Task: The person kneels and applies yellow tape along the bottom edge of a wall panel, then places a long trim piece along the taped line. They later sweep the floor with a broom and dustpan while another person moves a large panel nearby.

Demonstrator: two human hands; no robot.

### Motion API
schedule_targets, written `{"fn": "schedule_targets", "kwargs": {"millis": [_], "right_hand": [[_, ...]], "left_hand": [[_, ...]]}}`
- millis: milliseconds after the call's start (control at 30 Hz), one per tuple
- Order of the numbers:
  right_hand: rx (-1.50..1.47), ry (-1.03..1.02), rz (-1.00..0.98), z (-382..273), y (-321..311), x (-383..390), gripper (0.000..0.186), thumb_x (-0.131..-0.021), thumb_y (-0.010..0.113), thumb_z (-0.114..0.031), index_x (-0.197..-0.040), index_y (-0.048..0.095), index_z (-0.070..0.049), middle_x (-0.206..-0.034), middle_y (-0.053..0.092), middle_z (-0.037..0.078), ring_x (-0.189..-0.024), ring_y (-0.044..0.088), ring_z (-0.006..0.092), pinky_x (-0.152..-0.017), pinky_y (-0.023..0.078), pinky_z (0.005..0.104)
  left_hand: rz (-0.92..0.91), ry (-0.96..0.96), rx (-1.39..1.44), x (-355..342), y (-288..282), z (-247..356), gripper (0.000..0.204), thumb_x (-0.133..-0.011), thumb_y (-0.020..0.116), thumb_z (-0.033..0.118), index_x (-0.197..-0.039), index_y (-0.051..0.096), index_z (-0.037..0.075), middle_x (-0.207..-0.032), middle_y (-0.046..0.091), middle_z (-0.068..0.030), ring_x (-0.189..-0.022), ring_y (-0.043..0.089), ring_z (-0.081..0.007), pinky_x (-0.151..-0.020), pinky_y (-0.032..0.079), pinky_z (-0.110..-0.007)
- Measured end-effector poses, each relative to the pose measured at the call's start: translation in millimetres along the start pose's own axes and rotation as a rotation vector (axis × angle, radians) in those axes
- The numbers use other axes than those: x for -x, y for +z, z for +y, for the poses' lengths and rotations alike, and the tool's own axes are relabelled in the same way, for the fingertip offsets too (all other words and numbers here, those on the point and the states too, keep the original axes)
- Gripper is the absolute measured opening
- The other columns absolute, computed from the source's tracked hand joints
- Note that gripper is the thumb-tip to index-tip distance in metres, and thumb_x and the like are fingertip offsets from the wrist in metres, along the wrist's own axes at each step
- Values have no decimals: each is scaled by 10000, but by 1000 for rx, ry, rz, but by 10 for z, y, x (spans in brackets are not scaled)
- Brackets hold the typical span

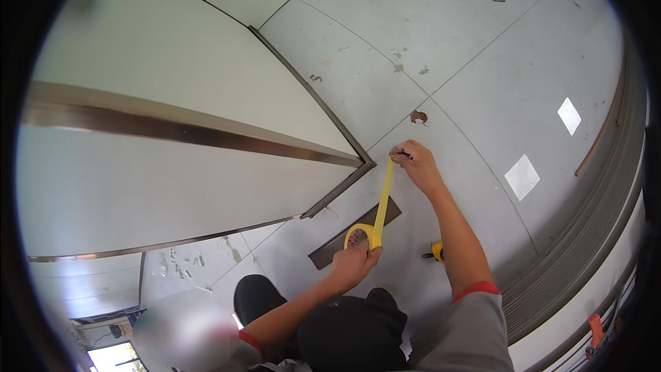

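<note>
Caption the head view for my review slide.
Left hand grips a yellow tape roll while the right hand holds the drawn-out strip near a panel corner.

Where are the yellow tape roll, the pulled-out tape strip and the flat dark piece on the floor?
Yellow tape roll (376, 240): head view, on its yellow outer face.
Pulled-out tape strip (384, 197): head view, midway along its length.
Flat dark piece (330, 250): head view, toward its left end.

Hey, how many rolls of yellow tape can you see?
1: the yellow tape roll is in the left hand, its strip stretched up to the right hand. Others could be hidden from view.
</note>
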State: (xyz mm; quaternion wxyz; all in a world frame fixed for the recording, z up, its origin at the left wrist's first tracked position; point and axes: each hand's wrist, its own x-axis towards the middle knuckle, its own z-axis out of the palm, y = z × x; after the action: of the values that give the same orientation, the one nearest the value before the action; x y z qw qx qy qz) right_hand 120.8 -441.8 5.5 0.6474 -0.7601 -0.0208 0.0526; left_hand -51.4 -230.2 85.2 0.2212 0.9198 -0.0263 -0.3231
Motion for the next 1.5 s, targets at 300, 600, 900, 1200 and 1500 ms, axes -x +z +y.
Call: {"fn": "schedule_targets", "kwargs": {"millis": [300,600,900,1200,1500], "right_hand": [[-52,-24,-31,337,265,-414,119,-870,627,-41,-965,691,-5,-957,623,68,-846,622,172,-718,522,293],[17,0,-95,195,374,-593,115,-853,641,-32,-949,704,-34,-938,648,86,-852,656,225,-774,525,323],[-4,113,-196,145,377,-723,136,-869,616,-39,-962,714,-54,-946,645,85,-846,658,223,-753,526,328],[28,7,-167,230,476,-800,141,-859,627,-95,-959,726,-79,-930,650,83,-867,647,241,-794,509,331],[206,-88,-140,233,573,-785,173,-834,705,-164,-970,714,-57,-901,681,88,-825,650,226,-767,510,316]], "left_hand": [[37,-82,-27,-320,49,180,428,-999,491,441,-928,580,29,-769,737,-71,-761,708,-327,-731,536,-445],[-3,-174,94,-453,146,-13,413,-991,506,404,-1015,553,-6,-841,664,-265,-821,655,-453,-749,507,-525],[5,-76,201,-481,310,-93,292,-968,537,245,-1129,518,2,-892,667,-266,-853,644,-472,-755,501,-538],[323,-18,325,-130,233,-709,447,-906,688,199,-1253,491,1,-944,689,-162,-788,708,-262,-659,554,-357],[492,-435,456,-308,-423,-1744,364,-841,766,236,-1020,639,-54,-775,693,-96,-654,641,-160,-603,506,-298]]}}
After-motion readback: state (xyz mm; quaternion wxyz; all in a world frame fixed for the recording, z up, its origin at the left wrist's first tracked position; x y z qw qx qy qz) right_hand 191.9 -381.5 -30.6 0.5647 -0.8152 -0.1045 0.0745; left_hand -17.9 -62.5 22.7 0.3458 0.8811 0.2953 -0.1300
